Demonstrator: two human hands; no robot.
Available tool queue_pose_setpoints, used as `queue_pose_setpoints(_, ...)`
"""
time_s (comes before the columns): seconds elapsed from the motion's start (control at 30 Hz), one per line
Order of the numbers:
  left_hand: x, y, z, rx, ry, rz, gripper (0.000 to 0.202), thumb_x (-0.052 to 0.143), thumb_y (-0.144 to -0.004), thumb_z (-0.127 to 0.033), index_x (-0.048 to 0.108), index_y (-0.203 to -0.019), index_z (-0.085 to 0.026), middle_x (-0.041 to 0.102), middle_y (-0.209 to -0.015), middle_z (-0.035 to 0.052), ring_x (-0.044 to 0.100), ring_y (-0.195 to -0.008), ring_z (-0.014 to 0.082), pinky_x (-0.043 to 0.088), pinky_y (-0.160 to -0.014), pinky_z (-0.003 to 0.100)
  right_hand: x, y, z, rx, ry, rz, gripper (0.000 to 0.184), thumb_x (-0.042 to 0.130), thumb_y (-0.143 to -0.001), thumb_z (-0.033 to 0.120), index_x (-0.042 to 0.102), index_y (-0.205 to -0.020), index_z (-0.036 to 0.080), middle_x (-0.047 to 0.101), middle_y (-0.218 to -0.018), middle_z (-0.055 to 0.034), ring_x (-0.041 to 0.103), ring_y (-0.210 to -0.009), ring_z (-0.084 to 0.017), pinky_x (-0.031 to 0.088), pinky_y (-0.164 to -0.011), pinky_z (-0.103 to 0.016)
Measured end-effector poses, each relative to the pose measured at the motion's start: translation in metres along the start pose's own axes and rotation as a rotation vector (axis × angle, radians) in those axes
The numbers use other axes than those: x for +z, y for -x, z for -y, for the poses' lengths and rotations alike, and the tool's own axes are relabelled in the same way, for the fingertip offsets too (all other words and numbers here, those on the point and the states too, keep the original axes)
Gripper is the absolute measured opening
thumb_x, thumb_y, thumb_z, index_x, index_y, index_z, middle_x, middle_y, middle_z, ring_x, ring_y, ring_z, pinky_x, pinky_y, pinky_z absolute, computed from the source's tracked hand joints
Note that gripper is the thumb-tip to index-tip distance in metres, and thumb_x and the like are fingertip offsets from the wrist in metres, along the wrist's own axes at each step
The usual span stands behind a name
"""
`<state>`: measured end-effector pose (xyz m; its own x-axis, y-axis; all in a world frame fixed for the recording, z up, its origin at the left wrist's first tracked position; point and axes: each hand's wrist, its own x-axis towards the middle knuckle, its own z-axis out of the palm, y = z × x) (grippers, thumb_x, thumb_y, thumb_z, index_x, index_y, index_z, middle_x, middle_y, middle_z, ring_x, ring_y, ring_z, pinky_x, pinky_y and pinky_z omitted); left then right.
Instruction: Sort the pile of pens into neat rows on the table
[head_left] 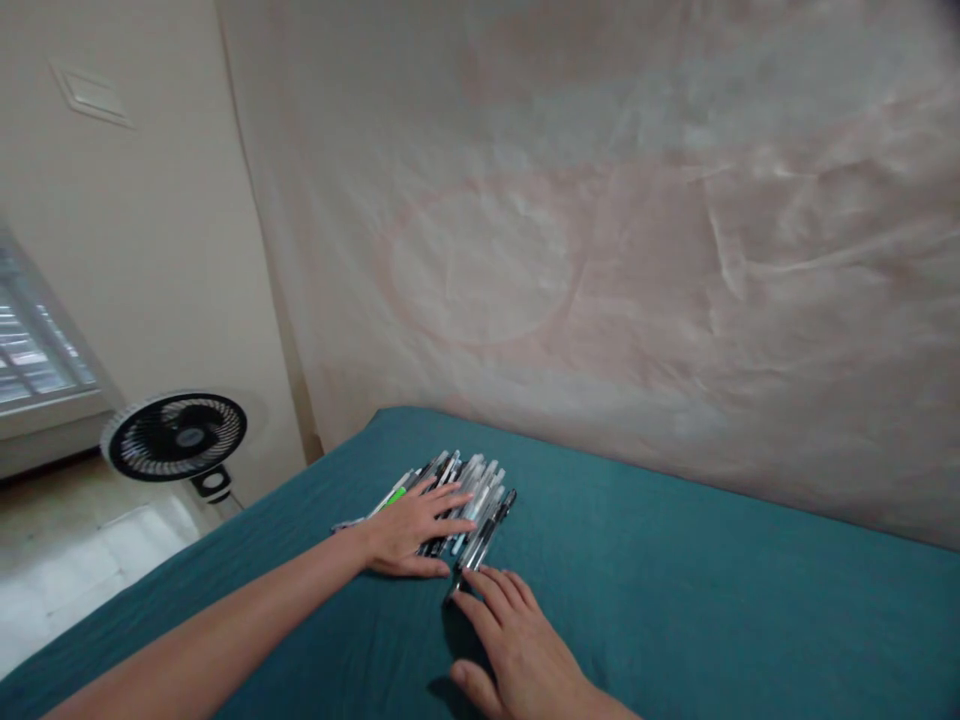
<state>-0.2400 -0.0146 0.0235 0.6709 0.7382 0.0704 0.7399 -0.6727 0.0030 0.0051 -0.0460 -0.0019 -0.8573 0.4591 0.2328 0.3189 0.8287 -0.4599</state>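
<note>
A row of several pens point(478, 494) lies side by side on a teal cloth point(660, 560), mostly clear, black and white, with a bright green one point(395, 495) toward the left. Across the middle of the row rests my left hand point(416, 525), its fingers spread flat over the pens and hiding parts of them. At the near right end, my right hand point(510, 630) touches the lower end of a dark pen point(491, 525) with its fingertips. Its thumb is held apart from the fingers, and nothing is gripped in it.
A black and white fan point(180, 437) stands on the floor beyond the left edge of the cloth-covered surface. Behind the surface hangs a wrinkled pale pink and grey sheet point(637, 270). Window blinds point(37, 335) are at the far left.
</note>
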Motion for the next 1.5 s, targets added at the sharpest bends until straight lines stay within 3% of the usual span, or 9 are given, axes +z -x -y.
queue_pose_setpoints(0.2, -0.004, -0.011, 0.003, 0.025, -0.058, -0.028, 0.053, 0.040, -0.079, -0.048, 0.033, -0.128, -0.029, 0.028, -0.138, 0.0062, 0.027, -0.124, 0.0249, 0.013, -0.102, 0.045, 0.001, 0.001, -0.002, -0.029, -0.001, -0.025, 0.051, 0.043, -0.080, 0.047, 0.039, -0.124, 0.021, 0.036, -0.133, -0.0081, 0.030, -0.121, -0.024, 0.021, -0.101, -0.042)
queue_pose_setpoints(0.33, -0.010, -0.018, -0.029, 0.089, -0.058, -0.025, 0.055, 0.037, -0.080, -0.047, 0.030, -0.130, -0.026, 0.028, -0.138, 0.0072, 0.025, -0.125, 0.0242, 0.012, -0.103, 0.045, 0.010, 0.001, -0.005, -0.035, -0.014, -0.161, 0.039, 0.051, -0.077, 0.035, 0.049, -0.113, 0.020, 0.048, -0.121, -0.0074, 0.040, -0.112, -0.021, 0.029, -0.096, -0.037)
queue_pose_setpoints(0.43, -0.008, -0.025, -0.059, 0.172, 0.000, -0.018, 0.048, 0.036, -0.082, -0.040, 0.033, -0.128, -0.023, 0.034, -0.135, 0.0064, 0.030, -0.123, 0.0214, 0.015, -0.104, 0.041, 0.015, 0.002, -0.008, 0.011, -0.017, -0.353, 0.012, 0.046, -0.077, 0.018, 0.058, -0.082, 0.019, 0.057, -0.089, -0.0041, 0.050, -0.087, -0.016, 0.037, -0.080, -0.031)
queue_pose_setpoints(0.5, -0.002, -0.029, -0.074, 0.191, 0.019, -0.021, 0.043, 0.037, -0.083, -0.034, 0.039, -0.124, -0.022, 0.040, -0.131, 0.0059, 0.034, -0.121, 0.0203, 0.014, -0.105, 0.041, 0.014, 0.003, -0.010, -0.007, -0.005, -0.446, 0.013, 0.044, -0.075, 0.013, 0.053, -0.067, 0.017, 0.055, -0.074, -0.0026, 0.049, -0.074, -0.014, 0.036, -0.071, -0.029)
queue_pose_setpoints(0.6, 0.008, -0.033, -0.082, 0.179, 0.026, -0.034, 0.038, 0.040, -0.081, -0.031, 0.046, -0.117, -0.023, 0.045, -0.127, 0.0043, 0.034, -0.121, 0.0212, 0.009, -0.105, 0.043, 0.010, 0.004, -0.011, -0.033, -0.014, -0.519, 0.012, 0.044, -0.072, 0.011, 0.050, -0.064, 0.017, 0.052, -0.069, -0.0021, 0.048, -0.070, -0.014, 0.033, -0.067, -0.030)
queue_pose_setpoints(0.77, 0.010, -0.036, -0.066, 0.058, 0.005, -0.038, 0.041, 0.036, -0.084, -0.034, 0.039, -0.124, -0.027, 0.039, -0.132, 0.0039, 0.027, -0.124, 0.0237, 0.009, -0.103, 0.047, 0.010, 0.003, -0.010, -0.002, -0.020, -0.509, 0.013, 0.043, -0.072, 0.009, 0.048, -0.063, 0.017, 0.051, -0.067, -0.0008, 0.046, -0.067, -0.013, 0.031, -0.067, -0.029)
queue_pose_setpoints(1.1, 0.026, -0.056, -0.018, -0.053, -0.006, -0.058, 0.041, 0.030, -0.087, -0.030, 0.037, -0.126, -0.024, 0.038, -0.132, 0.0026, 0.026, -0.125, 0.0187, 0.011, -0.103, 0.041, 0.014, 0.002, -0.015, 0.016, -0.001, -0.472, 0.016, 0.044, -0.074, 0.011, 0.044, -0.059, 0.016, 0.047, -0.064, 0.0003, 0.043, -0.065, -0.012, 0.029, -0.066, -0.029)
queue_pose_setpoints(1.33, 0.021, -0.058, -0.018, -0.079, -0.076, -0.080, 0.042, 0.030, -0.087, -0.035, 0.035, -0.127, -0.026, 0.036, -0.134, 0.0027, 0.026, -0.125, 0.0187, 0.012, -0.103, 0.041, 0.013, 0.001, -0.014, 0.005, 0.000, -0.455, 0.016, 0.045, -0.073, 0.010, 0.044, -0.058, 0.016, 0.047, -0.063, 0.0005, 0.043, -0.064, -0.011, 0.028, -0.066, -0.028)
queue_pose_setpoints(1.5, 0.020, -0.047, -0.015, -0.307, -0.126, -0.193, 0.044, 0.027, -0.087, -0.039, 0.032, -0.128, -0.026, 0.030, -0.137, 0.0023, 0.023, -0.126, 0.0178, 0.014, -0.103, 0.040, 0.012, 0.001, -0.013, -0.013, 0.003, -0.427, 0.016, 0.045, -0.072, 0.010, 0.043, -0.058, 0.016, 0.048, -0.063, 0.0008, 0.043, -0.063, -0.010, 0.027, -0.066, -0.028)
